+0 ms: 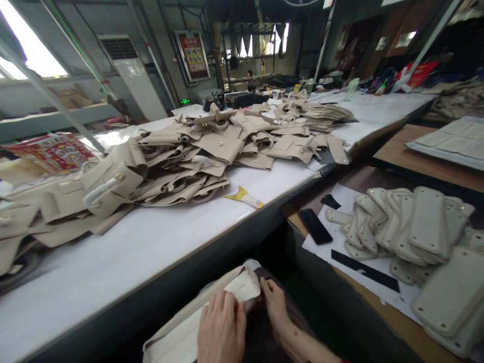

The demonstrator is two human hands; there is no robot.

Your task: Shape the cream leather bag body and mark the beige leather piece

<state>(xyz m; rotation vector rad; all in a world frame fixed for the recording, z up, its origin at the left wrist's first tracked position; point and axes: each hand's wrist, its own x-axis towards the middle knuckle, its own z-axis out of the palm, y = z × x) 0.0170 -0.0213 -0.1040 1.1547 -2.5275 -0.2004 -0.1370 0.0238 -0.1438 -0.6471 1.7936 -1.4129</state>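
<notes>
Below the white table (132,252), the beige bag panel (180,339) rests over the lap, within easy reach. The left hand (221,330) clasps it steady, while the right hand (274,304) pinches its folded corner.

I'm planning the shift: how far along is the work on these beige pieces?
Done: cannot tell; the heap of beige pieces on the white table has clasps fitted. In hand: left hand and right hand hold one folded beige piece. Left: possibly the stacked flat panels.
</notes>
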